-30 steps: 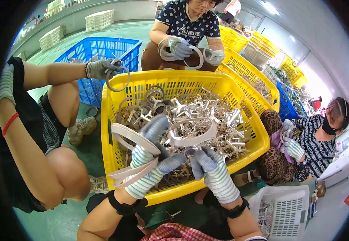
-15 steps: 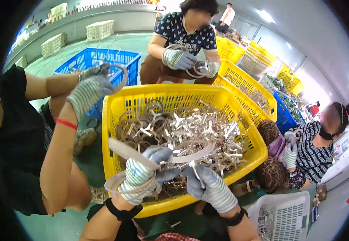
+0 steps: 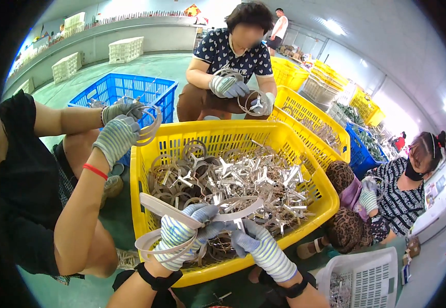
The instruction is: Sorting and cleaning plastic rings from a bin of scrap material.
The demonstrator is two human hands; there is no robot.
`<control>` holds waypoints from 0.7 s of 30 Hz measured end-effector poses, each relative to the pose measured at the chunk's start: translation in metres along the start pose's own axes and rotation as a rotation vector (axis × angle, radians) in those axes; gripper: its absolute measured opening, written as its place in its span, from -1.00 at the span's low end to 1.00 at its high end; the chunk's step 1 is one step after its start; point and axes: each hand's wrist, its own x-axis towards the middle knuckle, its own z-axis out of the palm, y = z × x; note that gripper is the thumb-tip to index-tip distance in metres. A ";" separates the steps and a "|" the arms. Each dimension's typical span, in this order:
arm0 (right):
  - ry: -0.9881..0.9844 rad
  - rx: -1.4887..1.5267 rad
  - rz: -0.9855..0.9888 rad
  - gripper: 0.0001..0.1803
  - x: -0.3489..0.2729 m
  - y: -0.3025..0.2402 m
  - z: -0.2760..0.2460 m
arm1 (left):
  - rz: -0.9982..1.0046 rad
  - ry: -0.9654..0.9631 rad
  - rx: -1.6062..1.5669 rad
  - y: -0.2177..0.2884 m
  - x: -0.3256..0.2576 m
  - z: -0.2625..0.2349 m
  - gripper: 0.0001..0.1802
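My left hand (image 3: pixel 182 235), in a grey glove with a striped back, is closed on a curved pale metal band (image 3: pixel 245 209) that sticks out over the yellow basket (image 3: pixel 182 131). Several thin rings (image 3: pixel 148 241) hang round the back of that hand and its wrist. My right hand (image 3: pixel 266 250), gloved alike, is closed close beside it, with a small silvery metal piece (image 3: pixel 239 225) at its fingertips against the band. Below both hands the basket holds a heap of three-armed metal pieces (image 3: pixel 226 167) and rings (image 3: pixel 194 149); the hands cover part of it.
At left a co-worker's gloved hands (image 3: pixel 117 136) hold rings beside a blue basket (image 3: pixel 146 84). Across from me a crouching person (image 3: pixel 233 56) handles rings; another person (image 3: pixel 397 190) sits at right. A white basket (image 3: pixel 366 272) stands at lower right, yellow baskets (image 3: pixel 330 120) behind.
My right hand has shifted slightly down and left, and the metal piece shows less beyond its fingers. The co-worker's hands at left have moved lower. The view has shifted slightly.
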 end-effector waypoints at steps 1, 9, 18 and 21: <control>0.059 -0.012 -0.040 -0.58 0.001 0.005 -0.002 | -0.061 -0.019 -0.067 0.000 -0.003 0.002 -0.60; 0.015 0.561 0.034 -0.53 0.000 -0.001 -0.007 | -0.546 0.035 -0.536 0.017 0.006 0.001 -0.33; -0.154 0.571 0.082 -0.48 -0.001 -0.005 -0.008 | -0.654 -0.115 -0.789 0.019 0.008 -0.004 -0.32; -0.157 0.501 0.128 -0.49 -0.002 -0.011 -0.003 | -0.554 -0.124 -0.736 0.013 0.003 -0.007 -0.35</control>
